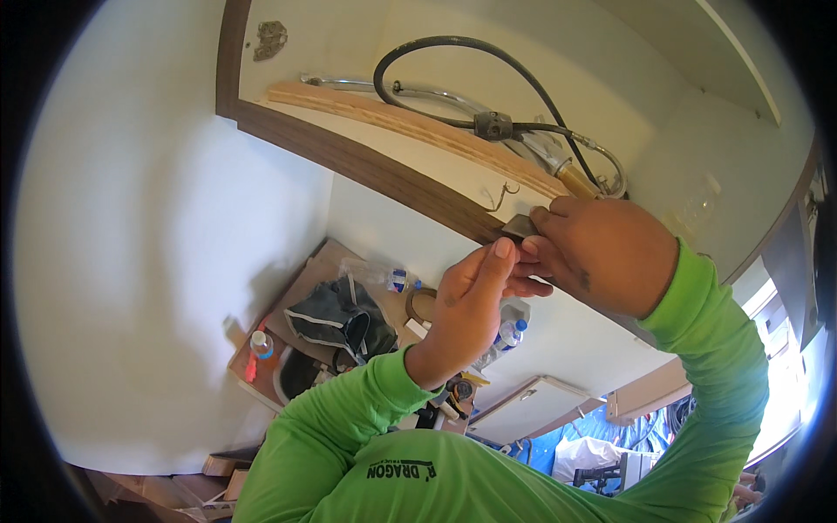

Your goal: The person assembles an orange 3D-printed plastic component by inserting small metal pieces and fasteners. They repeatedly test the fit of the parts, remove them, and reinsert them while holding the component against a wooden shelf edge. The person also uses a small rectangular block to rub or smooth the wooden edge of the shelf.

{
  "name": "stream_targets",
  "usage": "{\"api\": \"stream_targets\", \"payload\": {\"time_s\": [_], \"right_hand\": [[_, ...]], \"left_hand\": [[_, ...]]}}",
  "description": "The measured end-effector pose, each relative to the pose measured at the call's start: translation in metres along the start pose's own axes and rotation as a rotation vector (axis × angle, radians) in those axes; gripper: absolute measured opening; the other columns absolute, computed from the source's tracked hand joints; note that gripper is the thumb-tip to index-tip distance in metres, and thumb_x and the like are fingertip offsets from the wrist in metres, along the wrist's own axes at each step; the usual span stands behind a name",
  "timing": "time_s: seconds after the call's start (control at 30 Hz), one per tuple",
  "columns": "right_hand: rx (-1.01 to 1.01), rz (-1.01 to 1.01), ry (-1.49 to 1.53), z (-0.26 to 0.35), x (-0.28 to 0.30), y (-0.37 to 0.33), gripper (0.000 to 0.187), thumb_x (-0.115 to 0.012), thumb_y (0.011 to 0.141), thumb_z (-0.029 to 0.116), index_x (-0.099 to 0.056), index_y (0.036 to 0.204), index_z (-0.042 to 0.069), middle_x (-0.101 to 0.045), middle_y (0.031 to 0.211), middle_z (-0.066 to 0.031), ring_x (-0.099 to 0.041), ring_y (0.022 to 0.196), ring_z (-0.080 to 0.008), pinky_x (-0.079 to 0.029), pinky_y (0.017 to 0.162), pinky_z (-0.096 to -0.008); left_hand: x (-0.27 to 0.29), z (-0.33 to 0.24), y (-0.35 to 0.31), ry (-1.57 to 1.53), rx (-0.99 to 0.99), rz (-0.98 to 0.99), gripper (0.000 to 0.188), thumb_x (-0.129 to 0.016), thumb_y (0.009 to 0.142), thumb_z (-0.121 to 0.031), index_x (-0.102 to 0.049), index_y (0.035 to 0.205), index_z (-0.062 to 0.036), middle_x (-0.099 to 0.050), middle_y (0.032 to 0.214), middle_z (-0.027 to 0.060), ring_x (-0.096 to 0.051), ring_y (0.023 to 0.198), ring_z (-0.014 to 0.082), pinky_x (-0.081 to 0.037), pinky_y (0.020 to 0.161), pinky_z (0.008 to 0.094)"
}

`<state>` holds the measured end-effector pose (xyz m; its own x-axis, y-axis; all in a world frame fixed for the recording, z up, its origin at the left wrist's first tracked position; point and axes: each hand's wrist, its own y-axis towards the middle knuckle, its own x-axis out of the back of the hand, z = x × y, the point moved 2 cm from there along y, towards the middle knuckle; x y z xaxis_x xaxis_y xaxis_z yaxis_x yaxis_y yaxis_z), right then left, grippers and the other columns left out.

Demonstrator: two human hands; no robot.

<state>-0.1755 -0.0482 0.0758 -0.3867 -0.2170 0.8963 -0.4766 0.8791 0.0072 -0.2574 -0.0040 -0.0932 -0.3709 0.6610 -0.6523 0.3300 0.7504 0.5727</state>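
My right hand [610,253] reaches over the brown front edge [375,176] of a cabinet shelf. Its fingers are closed on a small dark grey flat piece [520,227] lying against that edge. From below, my left hand [471,296] meets the right fingertips, its thumb raised and its fingers bent in. What the left fingers pinch, if anything, is hidden behind the hands. Just past the grey piece, a thin bent wire [503,197] sticks out on the pale shelf surface.
Inside the cabinet lie a wooden strip [410,122], a black hose [453,40] and metal tubing with a dark clamp [493,125]. Below, a cluttered surface carries a black bag [336,314], plastic bottles [397,280] and a tape roll [422,305]. A white wall [131,244] stands at left.
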Motion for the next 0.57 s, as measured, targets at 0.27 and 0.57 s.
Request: {"api": "stream_targets", "payload": {"time_s": [0.27, 0.57], "right_hand": [[0.049, -0.048, -0.013, -0.002, -0.011, 0.032, 0.021, -0.059, 0.1, 0.025, -0.063, 0.096, 0.004, -0.062, 0.085, -0.0155, -0.066, 0.079, -0.0384, -0.053, 0.069, -0.0491], [0.006, 0.051, -0.007, 0.003, -0.004, 0.023, 0.021, -0.059, 0.1, 0.023, -0.063, 0.093, 0.004, -0.062, 0.085, -0.016, -0.065, 0.079, -0.0391, -0.052, 0.069, -0.0492]], "left_hand": [[0.016, -0.003, 0.009, 0.003, -0.022, 0.011, 0.051, -0.041, 0.114, -0.037, -0.06, 0.123, 0.0089, -0.07, 0.113, 0.0169, -0.071, 0.102, 0.0232, -0.059, 0.095, 0.0391], [0.023, -0.001, -0.003, 0.054, -0.002, 0.035, 0.051, -0.042, 0.113, -0.037, -0.059, 0.127, 0.0102, -0.07, 0.116, 0.0198, -0.072, 0.105, 0.0241, -0.059, 0.095, 0.0396]]}}
